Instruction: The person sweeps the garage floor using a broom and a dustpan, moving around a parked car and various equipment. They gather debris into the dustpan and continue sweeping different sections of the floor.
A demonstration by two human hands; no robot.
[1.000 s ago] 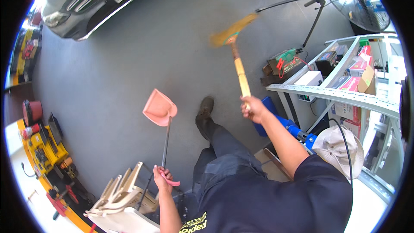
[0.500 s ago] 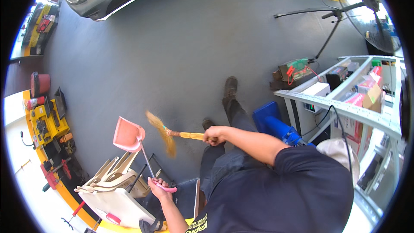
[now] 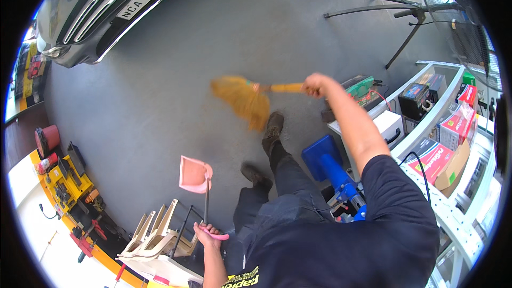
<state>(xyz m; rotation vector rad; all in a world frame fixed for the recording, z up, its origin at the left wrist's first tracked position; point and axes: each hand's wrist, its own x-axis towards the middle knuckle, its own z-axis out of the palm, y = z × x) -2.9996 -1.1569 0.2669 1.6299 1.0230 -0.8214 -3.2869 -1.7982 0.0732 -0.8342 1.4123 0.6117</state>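
My right hand (image 3: 316,85) is wrapped round the yellow handle of a soft broom (image 3: 242,98), reaching out ahead of my feet. Its tan bristles fan out to the left, smeared by motion, over the grey floor (image 3: 160,106). Low on the left, my left hand (image 3: 207,233) grips the pink handle end of a long-handled dustpan (image 3: 195,175). The pan's pink scoop points away from me, and whether it touches the floor I cannot tell. Nothing shows inside the scoop.
A dark car (image 3: 101,10) stands ahead on the left. To my right are a blue stand (image 3: 325,162), a metal rack (image 3: 445,208) with boxes, and a fan on a black tripod (image 3: 410,13). Beige plastic chairs (image 3: 160,234) and yellow tool trays (image 3: 66,181) are on the left.
The broom has swung up and forward to the right with my right hand. The dustpan has turned more upright in my left hand. My view has shifted, showing more of the car.
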